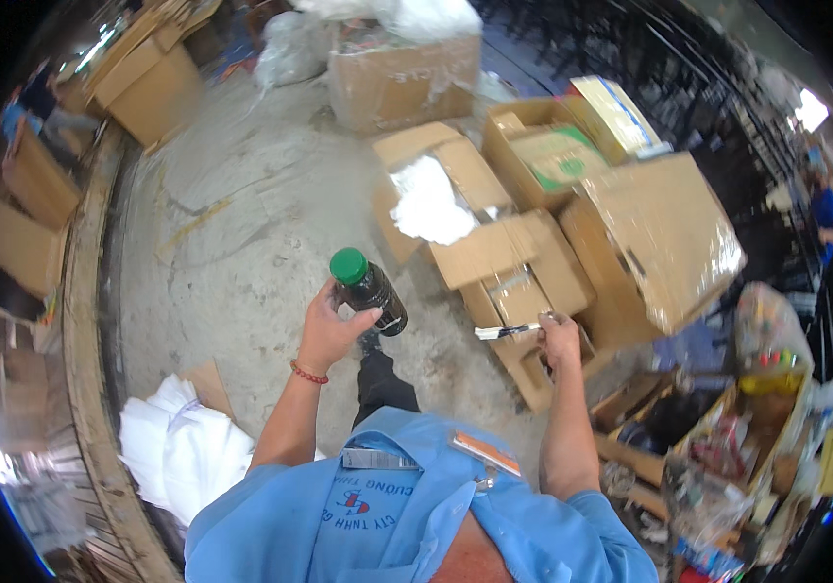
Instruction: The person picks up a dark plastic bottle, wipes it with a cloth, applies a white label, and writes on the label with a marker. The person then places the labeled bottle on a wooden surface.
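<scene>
my left hand is wrapped around a dark bottle with a green cap, held up over the concrete floor. my right hand is closed on a small cutter, just above the open cardboard boxes to my right.

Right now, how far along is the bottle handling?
Done: cartons stand open. In hand: left hand holds a dark bottle, green cap on; right hand grips a small blade-like tool. Left: bottle is not yet in any carton.
</scene>
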Motion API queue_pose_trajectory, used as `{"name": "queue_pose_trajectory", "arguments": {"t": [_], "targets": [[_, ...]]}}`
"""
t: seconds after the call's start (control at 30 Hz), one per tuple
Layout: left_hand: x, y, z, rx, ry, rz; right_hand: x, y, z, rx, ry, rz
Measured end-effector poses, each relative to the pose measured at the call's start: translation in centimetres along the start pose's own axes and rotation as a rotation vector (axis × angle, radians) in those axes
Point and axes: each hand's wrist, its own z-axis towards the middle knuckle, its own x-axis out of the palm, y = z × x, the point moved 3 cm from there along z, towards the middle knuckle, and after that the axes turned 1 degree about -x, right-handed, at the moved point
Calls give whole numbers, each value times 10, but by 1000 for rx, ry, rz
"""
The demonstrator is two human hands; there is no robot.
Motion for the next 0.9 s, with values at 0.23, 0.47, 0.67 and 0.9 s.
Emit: {"name": "queue_pose_trajectory", "arguments": {"t": [0.23,0.47,0.67,0.9], "targets": [[-143,20,99,7,-120,25,258,113,100,-90,206,182],[-272,13,227,19,-227,111,473,265,188,-372,280,244],[-365,5,346,-82,-364,276,642,408,292,-717,191,208],[-437,21,505,-165,-570,257,803,545,498,-1008,-31,-208]]}}
